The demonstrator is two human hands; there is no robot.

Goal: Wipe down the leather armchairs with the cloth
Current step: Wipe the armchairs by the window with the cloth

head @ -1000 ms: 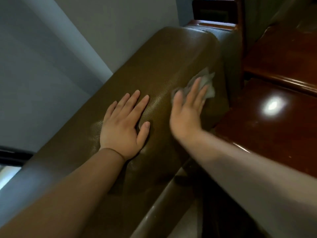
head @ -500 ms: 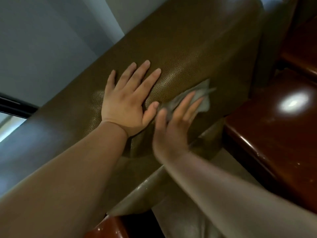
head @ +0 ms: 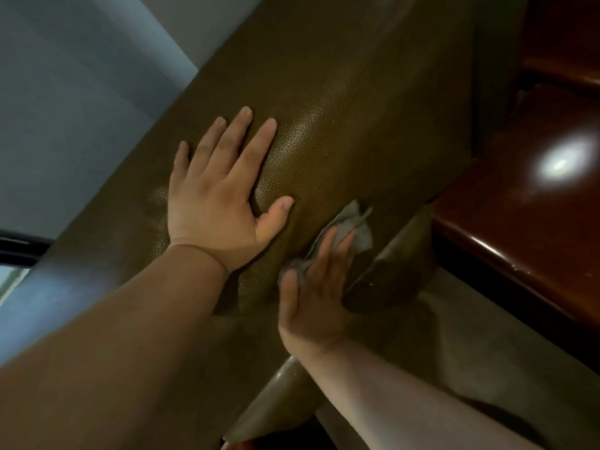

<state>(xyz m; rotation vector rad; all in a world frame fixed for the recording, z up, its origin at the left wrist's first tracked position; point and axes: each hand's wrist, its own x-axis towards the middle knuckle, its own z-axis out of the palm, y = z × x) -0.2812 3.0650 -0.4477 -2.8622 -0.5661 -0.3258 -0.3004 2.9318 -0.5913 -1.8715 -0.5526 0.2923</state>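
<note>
Leather armchair [head: 341,102] back, mid-wipe.
Right hand [head: 316,293], fingers straight, presses the cloth [head: 354,228] flat near the back's lower edge; left hand [head: 217,193] lies flat, braced higher, unwiped leather above.

The leather armchair [head: 341,102] is showing a padded, olive-brown backrest with a pebbled grain that is catching a soft sheen. The cloth [head: 352,227] is a small, pale grey, crumpled piece. It is lying pressed flat against the lower right portion of the armchair backrest, just above the seat junction, with its upper edges protruding.
</note>
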